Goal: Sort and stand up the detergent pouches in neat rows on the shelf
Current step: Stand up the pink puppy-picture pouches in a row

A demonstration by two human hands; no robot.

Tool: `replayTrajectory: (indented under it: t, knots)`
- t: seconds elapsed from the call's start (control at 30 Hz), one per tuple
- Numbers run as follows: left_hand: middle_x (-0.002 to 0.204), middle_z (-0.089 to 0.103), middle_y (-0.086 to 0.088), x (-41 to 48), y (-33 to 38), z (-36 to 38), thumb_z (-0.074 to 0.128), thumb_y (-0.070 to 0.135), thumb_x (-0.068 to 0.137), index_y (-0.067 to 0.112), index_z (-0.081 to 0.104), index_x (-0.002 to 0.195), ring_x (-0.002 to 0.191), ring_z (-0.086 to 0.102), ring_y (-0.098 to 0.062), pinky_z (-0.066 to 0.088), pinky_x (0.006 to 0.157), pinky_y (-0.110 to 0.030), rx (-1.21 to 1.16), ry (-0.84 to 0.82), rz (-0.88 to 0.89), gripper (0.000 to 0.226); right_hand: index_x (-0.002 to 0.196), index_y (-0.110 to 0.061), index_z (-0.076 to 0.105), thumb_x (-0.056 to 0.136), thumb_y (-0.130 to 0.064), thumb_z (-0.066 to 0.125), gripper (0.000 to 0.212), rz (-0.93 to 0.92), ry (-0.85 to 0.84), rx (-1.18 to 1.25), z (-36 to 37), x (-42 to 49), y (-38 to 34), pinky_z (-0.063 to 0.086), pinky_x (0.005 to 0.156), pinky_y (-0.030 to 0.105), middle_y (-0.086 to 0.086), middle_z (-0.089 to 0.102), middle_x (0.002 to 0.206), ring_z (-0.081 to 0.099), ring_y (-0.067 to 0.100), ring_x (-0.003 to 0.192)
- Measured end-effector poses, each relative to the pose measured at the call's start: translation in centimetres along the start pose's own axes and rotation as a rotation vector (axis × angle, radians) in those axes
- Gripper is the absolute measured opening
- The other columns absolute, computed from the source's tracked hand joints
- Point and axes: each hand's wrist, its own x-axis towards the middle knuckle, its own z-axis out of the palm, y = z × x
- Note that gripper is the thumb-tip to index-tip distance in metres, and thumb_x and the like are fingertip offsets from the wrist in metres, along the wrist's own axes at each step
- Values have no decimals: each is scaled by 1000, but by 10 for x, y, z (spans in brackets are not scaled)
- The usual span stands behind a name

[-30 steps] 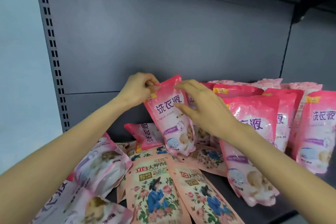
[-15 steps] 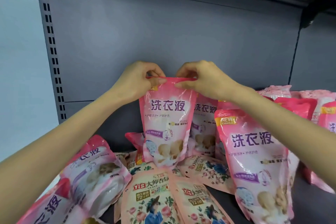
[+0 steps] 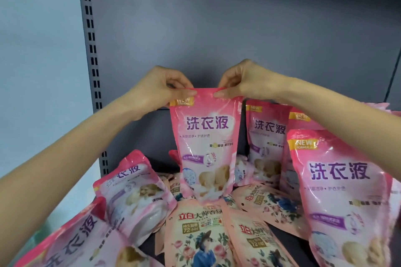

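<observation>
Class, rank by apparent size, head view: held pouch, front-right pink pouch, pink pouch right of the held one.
front-right pink pouch (nearest the camera, so unsure)
held pouch
pink pouch right of it, partly hidden

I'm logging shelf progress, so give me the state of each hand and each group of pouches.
held pink pouch: upright, front facing out.
left hand: pinches its top edge.
right hand: pinches its top edge.
pink pouches at right: standing upright.
pink pouches at left: lying tilted.
floral pouches: lying flat.
</observation>
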Motion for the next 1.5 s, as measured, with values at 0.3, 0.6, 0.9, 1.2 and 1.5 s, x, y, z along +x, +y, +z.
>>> replayTrajectory:
  t: [0.3, 0.6, 0.9, 1.2, 1.5]
  knots:
    - [68, 65, 5, -1, -13, 3, 70, 13, 80, 17, 65, 76, 57, 61, -2, 54, 58, -17, -32, 83, -12, 8, 86, -10, 69, 81, -18, 71, 10, -58, -63, -144, 6, 9, -9, 49, 70, 17, 3, 68, 78, 59, 4, 66]
    - [71, 67, 7, -7, -25, 8, 56, 34, 89, 18, 63, 76, 63, 64, -4, 56, 62, -21, -135, 120, -64, 22, 84, -11, 71, 81, -23, 71, 12, -62, -8, -328, 6, 19, -5, 47, 66, 21, 1, 67, 75, 53, -1, 57]
    - [89, 65, -2, -29, -116, 13, 43, 39, 94, 6, 63, 96, 80, 60, -17, 48, 66, -24, 233, -62, -441, 39, 80, -9, 70, 81, -18, 70, 9, -59, 98, -504, -18, 19, 11, 39, 52, 9, -3, 60, 64, 53, 1, 53]
    - [91, 70, 5, -31, -138, 44, 53, 73, 72, 22, 72, 87, 93, 60, -15, 42, 90, -33, 693, -312, -562, 56, 83, -8, 72, 80, -21, 71, 13, -13, 104, -567, -26, 12, 30, 41, 66, 23, 7, 66, 75, 56, 17, 70]
    - [97, 69, -9, -37, -123, 64, 75, 18, 76, 4, 60, 108, 83, 65, -19, 53, 79, -26, 108, -245, -515, 38, 85, -9, 73, 80, -20, 72, 13, 3, 32, -581, -22, 5, 34, 45, 73, 28, 8, 70, 80, 61, 22, 78]
